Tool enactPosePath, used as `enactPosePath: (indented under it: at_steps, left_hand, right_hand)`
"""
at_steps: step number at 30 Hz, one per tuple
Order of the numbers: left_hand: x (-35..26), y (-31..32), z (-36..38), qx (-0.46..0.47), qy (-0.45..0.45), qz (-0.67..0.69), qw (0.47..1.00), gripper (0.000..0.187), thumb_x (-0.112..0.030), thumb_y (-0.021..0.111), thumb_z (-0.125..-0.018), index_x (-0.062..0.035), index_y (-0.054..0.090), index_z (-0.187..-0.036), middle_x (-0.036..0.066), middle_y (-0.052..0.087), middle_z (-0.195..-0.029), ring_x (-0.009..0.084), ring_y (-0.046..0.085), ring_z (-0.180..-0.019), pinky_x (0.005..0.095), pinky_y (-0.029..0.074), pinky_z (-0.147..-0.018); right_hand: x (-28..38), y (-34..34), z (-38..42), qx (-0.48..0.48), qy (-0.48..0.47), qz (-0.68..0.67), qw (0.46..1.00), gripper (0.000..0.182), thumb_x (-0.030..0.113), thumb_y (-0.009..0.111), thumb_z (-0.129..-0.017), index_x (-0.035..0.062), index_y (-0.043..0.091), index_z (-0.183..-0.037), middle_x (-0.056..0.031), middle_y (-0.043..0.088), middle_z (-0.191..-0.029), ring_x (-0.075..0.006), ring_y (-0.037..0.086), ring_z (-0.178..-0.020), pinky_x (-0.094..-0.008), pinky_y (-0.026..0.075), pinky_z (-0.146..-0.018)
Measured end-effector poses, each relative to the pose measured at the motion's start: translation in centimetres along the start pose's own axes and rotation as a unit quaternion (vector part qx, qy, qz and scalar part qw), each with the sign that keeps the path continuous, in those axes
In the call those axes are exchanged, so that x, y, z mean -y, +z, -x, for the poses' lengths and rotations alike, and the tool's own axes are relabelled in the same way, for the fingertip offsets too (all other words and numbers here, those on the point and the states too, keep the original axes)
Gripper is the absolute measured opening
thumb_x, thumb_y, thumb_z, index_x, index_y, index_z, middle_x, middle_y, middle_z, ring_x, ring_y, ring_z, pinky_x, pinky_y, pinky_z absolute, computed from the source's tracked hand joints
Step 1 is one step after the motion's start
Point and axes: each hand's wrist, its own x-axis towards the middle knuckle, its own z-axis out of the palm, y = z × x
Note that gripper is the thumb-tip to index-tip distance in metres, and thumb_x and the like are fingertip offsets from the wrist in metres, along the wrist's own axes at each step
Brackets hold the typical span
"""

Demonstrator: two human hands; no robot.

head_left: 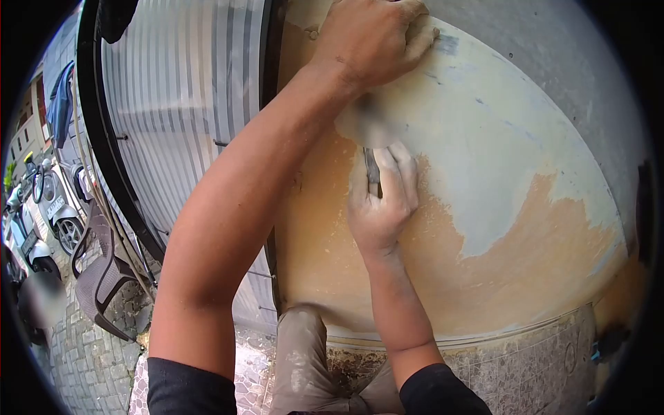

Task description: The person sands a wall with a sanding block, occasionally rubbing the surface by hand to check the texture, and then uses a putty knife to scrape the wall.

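A broad curved panel [498,159] lies in front of me, pale cream over tan, with ragged borders between the colours and some bluish-grey marks. My left hand [387,34] is at the panel's far part, its dusty fingers curled down. Whatever is under those fingers is hidden. Closer to me, my right hand [384,197] rests over the panel with bent fingers, closed around a thin dark flat piece [372,169]. Its exact kind does not show. Pale dust covers the right fingers. Just beyond them, a blurred patch obscures the surface.
A ribbed translucent sheet [187,90] in a black frame [271,62] borders the panel's left. Further left are a brown woven chair [104,266], parked scooters [52,200] and a paved ground [83,353]. My knee [302,339] is close to the panel's near edge.
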Motion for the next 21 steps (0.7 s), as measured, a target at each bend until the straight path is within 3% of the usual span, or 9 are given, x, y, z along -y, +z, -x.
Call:
enactPosePath:
  at_steps: [4,10,12,14,17,21]
  left_hand:
    - [-0.1,0.1,0.0,-0.006,0.003,-0.010,1.000,0.025,-0.025,0.066,-0.094,-0.0019,0.071,-0.102,0.016,0.060,-0.105,0.0321,0.054,-0.105,0.0455,0.044,-0.097]
    - [-0.3,0.1,0.2,-0.013,0.000,0.006,1.000,0.027,-0.025,0.066,-0.095,-0.0010,0.071,-0.107,0.016,0.060,-0.105,0.0319,0.055,-0.106,0.0450,0.044,-0.097]
    - [-0.1,0.0,0.2,-0.001,-0.004,0.019,1.000,0.028,-0.025,0.066,-0.095,-0.0008,0.071,-0.108,0.016,0.060,-0.105,0.0318,0.055,-0.106,0.0448,0.044,-0.097]
    - [0.1,-0.3,0.3,0.006,-0.007,0.028,1.000,0.029,-0.025,0.066,-0.095,-0.0007,0.072,-0.108,0.016,0.060,-0.105,0.0317,0.055,-0.106,0.0446,0.044,-0.097]
    - [0.3,-0.2,0.3,0.000,-0.001,0.024,1.000,0.029,-0.025,0.067,-0.094,-0.0003,0.072,-0.108,0.015,0.060,-0.104,0.0312,0.054,-0.105,0.0439,0.044,-0.097]
    - [0.0,-0.1,0.5,-0.003,-0.002,0.033,0.999,0.030,-0.024,0.068,-0.094,0.0005,0.072,-0.111,0.015,0.060,-0.105,0.0307,0.054,-0.104,0.0428,0.045,-0.096]
  right_hand:
    - [-0.2,-3.1,12.9,0.013,0.043,0.022,0.999,0.040,-0.013,0.072,-0.083,-0.0067,0.069,-0.122,-0.0218,0.069,-0.113,-0.0376,0.067,-0.101,-0.0436,0.055,-0.089]
    - [0.6,0.5,1.3,0.001,0.021,-0.038,0.999,0.042,-0.015,0.071,-0.081,-0.0065,0.069,-0.122,-0.0202,0.067,-0.113,-0.0357,0.066,-0.100,-0.0413,0.055,-0.087]
    - [0.7,0.9,0.8,0.002,0.016,-0.037,0.999,0.043,-0.015,0.071,-0.080,-0.0064,0.069,-0.122,-0.0201,0.067,-0.113,-0.0355,0.066,-0.099,-0.0406,0.055,-0.087]
    - [0.8,0.3,2.5,0.000,0.024,-0.017,1.000,0.042,-0.014,0.071,-0.082,-0.0070,0.068,-0.123,-0.0198,0.067,-0.110,-0.0349,0.066,-0.097,-0.0401,0.055,-0.085]
    - [0.3,-1.9,12.0,-0.021,0.059,-0.005,0.998,0.042,-0.014,0.072,-0.083,-0.0078,0.067,-0.124,-0.0198,0.068,-0.107,-0.0336,0.066,-0.095,-0.0401,0.056,-0.083]
    - [-0.3,-2.3,9.9,-0.021,0.061,-0.010,0.998,0.044,-0.014,0.073,-0.080,-0.0061,0.068,-0.123,-0.0176,0.068,-0.109,-0.0317,0.066,-0.094,-0.0398,0.054,-0.081]
